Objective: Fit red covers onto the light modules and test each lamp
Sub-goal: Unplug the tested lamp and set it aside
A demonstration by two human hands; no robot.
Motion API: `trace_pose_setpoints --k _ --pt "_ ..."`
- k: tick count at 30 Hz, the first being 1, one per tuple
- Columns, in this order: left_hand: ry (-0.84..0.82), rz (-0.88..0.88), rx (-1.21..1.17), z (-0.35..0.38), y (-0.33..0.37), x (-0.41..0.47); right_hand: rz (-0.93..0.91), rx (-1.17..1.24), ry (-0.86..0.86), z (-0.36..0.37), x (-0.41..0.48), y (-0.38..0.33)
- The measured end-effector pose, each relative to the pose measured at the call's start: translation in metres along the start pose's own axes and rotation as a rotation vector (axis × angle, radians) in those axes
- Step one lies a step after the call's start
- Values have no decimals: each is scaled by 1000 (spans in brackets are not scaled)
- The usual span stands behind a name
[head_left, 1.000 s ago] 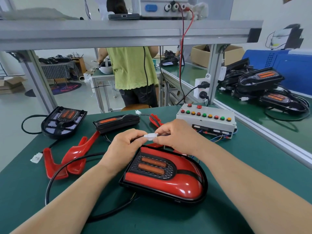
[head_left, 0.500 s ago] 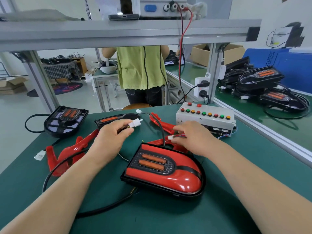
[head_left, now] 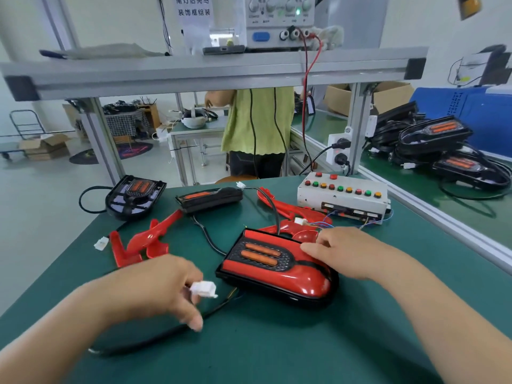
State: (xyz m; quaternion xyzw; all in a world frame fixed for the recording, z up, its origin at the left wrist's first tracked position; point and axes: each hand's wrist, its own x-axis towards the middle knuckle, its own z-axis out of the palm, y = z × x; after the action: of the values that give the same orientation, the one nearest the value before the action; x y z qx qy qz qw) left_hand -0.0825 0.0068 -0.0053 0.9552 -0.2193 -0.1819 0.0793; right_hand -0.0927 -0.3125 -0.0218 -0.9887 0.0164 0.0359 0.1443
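A lamp with a red cover fitted (head_left: 277, 268) lies in the middle of the green table (head_left: 277, 350). My right hand (head_left: 343, 253) rests on its right side, fingers over the cover. My left hand (head_left: 163, 289), blurred, pinches the lamp's white plug (head_left: 204, 289) near the lamp's left edge; its black cable (head_left: 155, 335) runs under the hand. The tester's wire plug (head_left: 299, 220) lies loose behind the lamp. Two bare black light modules (head_left: 135, 194) (head_left: 209, 199) sit at the back left. Loose red covers (head_left: 144, 241) (head_left: 288, 210) lie on both sides.
A white test box with coloured buttons (head_left: 342, 194) stands at the back right. An aluminium frame shelf (head_left: 210, 73) spans overhead with a power supply (head_left: 279, 20). Finished lamps (head_left: 435, 134) pile on the right table. A person in a green shirt (head_left: 257, 120) stands behind.
The two plugs were joined, then pulled apart. My left hand carried the lamp's plug back toward me; my right hand dropped the tester's plug and moved onto the lamp.
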Motion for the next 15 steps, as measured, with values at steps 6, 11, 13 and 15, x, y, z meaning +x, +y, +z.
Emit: trace_pose_setpoints --k 6,11,13,15 --pt "113 19 -1 20 13 -16 64 464 -105 6 3 4" --pt "316 -14 42 17 31 -32 120 1001 -270 11 -3 3" --pt "397 -19 87 7 40 -40 125 1190 -279 7 -7 1" --pt "501 -24 155 -8 48 -47 78 1362 -270 2 -9 3"
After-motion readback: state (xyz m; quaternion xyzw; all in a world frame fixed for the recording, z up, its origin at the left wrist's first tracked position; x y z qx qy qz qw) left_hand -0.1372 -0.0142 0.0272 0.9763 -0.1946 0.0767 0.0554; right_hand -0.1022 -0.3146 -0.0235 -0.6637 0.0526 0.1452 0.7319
